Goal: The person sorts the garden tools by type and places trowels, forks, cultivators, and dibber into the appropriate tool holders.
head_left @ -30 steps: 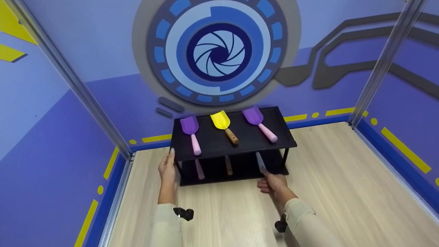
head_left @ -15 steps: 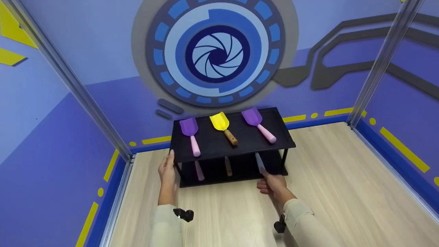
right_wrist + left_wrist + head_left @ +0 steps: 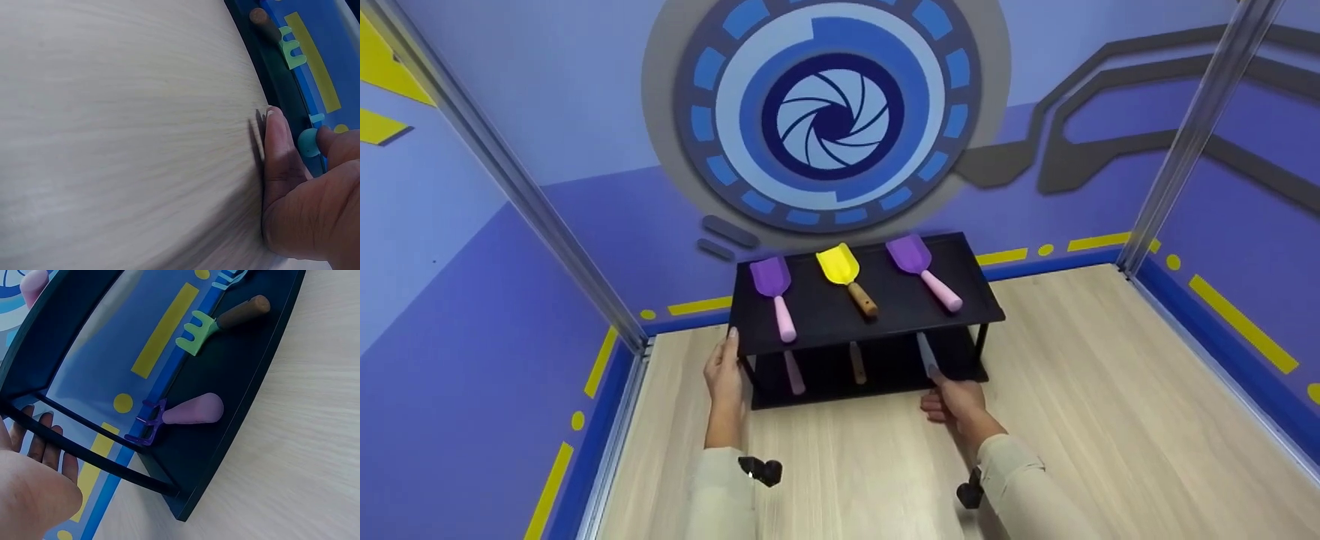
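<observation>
My left hand (image 3: 724, 381) rests against the left end of a black two-tier rack (image 3: 810, 322), thumb at the upper shelf's edge. In the left wrist view its fingers (image 3: 48, 444) lie fairly straight outside the front post. My right hand (image 3: 960, 401) pinches the end of a light blue handle (image 3: 928, 356) at the lower shelf's right side. In the right wrist view that handle's round end (image 3: 308, 142) sits between thumb and fingers. Also on the lower shelf are a purple hand rake with a pink handle (image 3: 194, 409) and a green hand rake with a brown handle (image 3: 243, 313).
On the upper shelf lie a purple scoop (image 3: 770, 277) with a pink handle, a yellow scoop (image 3: 838, 264) with a wooden handle, and another purple scoop (image 3: 910, 255). A light wood table (image 3: 840, 472) carries the rack. Blue printed panels (image 3: 585, 247) stand behind and at both sides.
</observation>
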A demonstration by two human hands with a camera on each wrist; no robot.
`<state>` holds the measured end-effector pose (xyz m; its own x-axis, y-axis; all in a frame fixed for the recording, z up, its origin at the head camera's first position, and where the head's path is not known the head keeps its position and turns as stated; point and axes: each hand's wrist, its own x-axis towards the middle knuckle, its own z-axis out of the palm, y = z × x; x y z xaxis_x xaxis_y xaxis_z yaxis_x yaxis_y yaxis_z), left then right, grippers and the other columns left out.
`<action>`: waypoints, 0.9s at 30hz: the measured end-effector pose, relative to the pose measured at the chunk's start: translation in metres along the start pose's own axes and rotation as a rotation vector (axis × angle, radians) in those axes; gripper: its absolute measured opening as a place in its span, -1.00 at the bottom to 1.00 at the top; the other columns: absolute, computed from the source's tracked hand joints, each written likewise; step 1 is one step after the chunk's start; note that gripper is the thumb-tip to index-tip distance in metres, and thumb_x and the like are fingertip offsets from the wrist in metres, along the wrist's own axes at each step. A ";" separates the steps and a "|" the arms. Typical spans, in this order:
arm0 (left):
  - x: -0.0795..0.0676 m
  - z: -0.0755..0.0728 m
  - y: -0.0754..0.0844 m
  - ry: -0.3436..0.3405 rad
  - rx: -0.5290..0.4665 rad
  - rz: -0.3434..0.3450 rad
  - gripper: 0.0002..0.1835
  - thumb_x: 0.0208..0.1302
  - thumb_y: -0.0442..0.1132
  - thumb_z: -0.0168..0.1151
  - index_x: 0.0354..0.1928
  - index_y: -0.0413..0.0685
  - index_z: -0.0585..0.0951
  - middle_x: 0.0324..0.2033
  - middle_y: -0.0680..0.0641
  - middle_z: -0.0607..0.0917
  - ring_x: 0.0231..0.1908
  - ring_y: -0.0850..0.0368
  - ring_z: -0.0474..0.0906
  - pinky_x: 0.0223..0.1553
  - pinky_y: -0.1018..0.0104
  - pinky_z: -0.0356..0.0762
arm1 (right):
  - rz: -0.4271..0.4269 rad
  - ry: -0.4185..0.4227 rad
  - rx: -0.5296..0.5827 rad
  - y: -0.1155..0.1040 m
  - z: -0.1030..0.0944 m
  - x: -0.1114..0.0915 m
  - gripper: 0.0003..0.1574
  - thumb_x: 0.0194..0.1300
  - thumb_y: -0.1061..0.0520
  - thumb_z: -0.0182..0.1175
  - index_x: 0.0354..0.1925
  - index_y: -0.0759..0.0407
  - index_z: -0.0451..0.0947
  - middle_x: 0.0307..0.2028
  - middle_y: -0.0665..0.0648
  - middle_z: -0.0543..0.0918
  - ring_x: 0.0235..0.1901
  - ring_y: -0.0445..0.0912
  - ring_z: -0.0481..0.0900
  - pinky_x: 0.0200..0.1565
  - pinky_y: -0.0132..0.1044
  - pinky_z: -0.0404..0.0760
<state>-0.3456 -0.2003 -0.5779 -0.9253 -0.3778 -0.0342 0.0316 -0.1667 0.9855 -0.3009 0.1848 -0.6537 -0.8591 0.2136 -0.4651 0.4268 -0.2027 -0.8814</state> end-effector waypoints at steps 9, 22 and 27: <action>-0.002 0.001 0.000 0.018 0.022 0.022 -0.65 0.57 0.16 0.21 -0.19 0.06 0.69 -0.13 0.20 0.62 0.16 0.15 0.44 0.48 0.07 0.35 | 0.017 0.020 -0.001 0.002 0.001 0.004 -0.29 0.47 -0.20 0.36 -0.06 0.50 0.60 -0.39 0.27 0.85 -0.47 -0.04 0.84 -0.40 -0.16 0.85; 0.000 -0.004 0.004 -0.041 0.010 -0.023 -0.68 0.62 0.07 0.16 -0.11 -0.02 0.69 -0.07 0.19 0.63 0.29 0.10 0.42 0.61 0.00 0.28 | 0.006 0.024 0.000 0.001 0.002 0.004 -0.29 0.46 -0.22 0.38 -0.14 0.50 0.62 -0.43 0.24 0.84 -0.53 -0.08 0.80 -0.41 -0.16 0.85; -0.002 -0.001 0.003 -0.033 0.003 0.004 -0.62 0.59 0.15 0.18 -0.04 0.01 0.72 -0.01 0.22 0.65 0.36 0.11 0.41 0.63 0.04 0.27 | 0.000 0.031 -0.011 0.000 0.002 0.003 -0.29 0.47 -0.21 0.36 -0.13 0.50 0.62 -0.42 0.23 0.83 -0.53 -0.10 0.78 -0.42 -0.17 0.85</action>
<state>-0.3435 -0.2006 -0.5749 -0.9372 -0.3479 -0.0246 0.0346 -0.1628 0.9861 -0.3040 0.1832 -0.6550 -0.8500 0.2434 -0.4673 0.4300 -0.1919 -0.8822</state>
